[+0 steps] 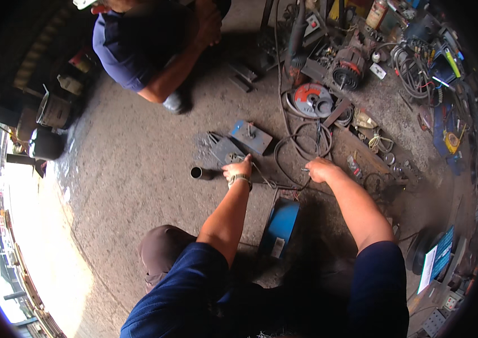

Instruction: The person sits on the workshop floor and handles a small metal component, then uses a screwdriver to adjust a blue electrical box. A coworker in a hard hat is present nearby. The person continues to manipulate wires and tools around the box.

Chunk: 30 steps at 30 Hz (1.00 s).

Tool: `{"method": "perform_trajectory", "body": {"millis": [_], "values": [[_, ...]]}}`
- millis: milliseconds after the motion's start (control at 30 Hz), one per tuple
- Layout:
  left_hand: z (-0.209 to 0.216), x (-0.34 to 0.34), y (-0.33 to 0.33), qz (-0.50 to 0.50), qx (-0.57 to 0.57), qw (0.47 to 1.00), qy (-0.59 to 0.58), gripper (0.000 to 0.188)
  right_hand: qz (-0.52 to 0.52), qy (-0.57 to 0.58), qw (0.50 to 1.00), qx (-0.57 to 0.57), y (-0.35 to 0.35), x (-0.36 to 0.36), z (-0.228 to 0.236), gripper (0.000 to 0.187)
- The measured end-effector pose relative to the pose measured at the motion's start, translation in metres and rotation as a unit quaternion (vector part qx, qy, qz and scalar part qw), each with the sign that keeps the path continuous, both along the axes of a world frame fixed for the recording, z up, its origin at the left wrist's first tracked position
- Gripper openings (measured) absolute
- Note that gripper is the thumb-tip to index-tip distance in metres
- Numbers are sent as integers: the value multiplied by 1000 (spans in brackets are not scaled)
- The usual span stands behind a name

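Note:
My left hand (238,170), with a watch on the wrist, reaches to a small round metal part (232,158) at the near end of a grey metal plate (223,147). Its fingers close at that part, partly hidden by the hand itself. To the right, my right hand (320,170) is closed in a pinch; a small metallic end shows at its fingertips, too small to name. Behind the plate sits a blue and grey metal block (252,137) with a bolt-like stud on top. A short dark pipe piece (198,173) is on the floor left of my left hand.
A blue box (281,221) stands close before me. Looped cable (306,147), a cutting disc (311,100), a motor (348,69) and scattered tools crowd the right side. Another person (132,50) crouches at the far left. Dark containers (45,143) stand at the left.

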State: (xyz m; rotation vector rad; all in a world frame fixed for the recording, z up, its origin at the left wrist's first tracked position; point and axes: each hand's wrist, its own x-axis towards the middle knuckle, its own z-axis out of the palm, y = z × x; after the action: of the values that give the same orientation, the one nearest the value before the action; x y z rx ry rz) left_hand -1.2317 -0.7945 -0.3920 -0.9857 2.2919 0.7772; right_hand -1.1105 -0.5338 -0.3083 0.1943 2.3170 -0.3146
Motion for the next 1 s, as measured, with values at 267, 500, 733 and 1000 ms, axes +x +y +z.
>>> {"method": "perform_trajectory", "body": {"millis": [267,500,733,1000], "values": [[68,-43,-25,-509,-3,852,125,69,8,81,997,14,15,-44,21,39],[201,-12,-18,-753,-71,649,87,30,31,24,997,72,23,-45,30,47],[220,-20,-70,-816,-57,568,86,30,-14,148,989,16,45,-36,63,44],[170,-52,-116,-787,-108,608,-8,54,-87,63,992,68,77,-12,73,46]]}}
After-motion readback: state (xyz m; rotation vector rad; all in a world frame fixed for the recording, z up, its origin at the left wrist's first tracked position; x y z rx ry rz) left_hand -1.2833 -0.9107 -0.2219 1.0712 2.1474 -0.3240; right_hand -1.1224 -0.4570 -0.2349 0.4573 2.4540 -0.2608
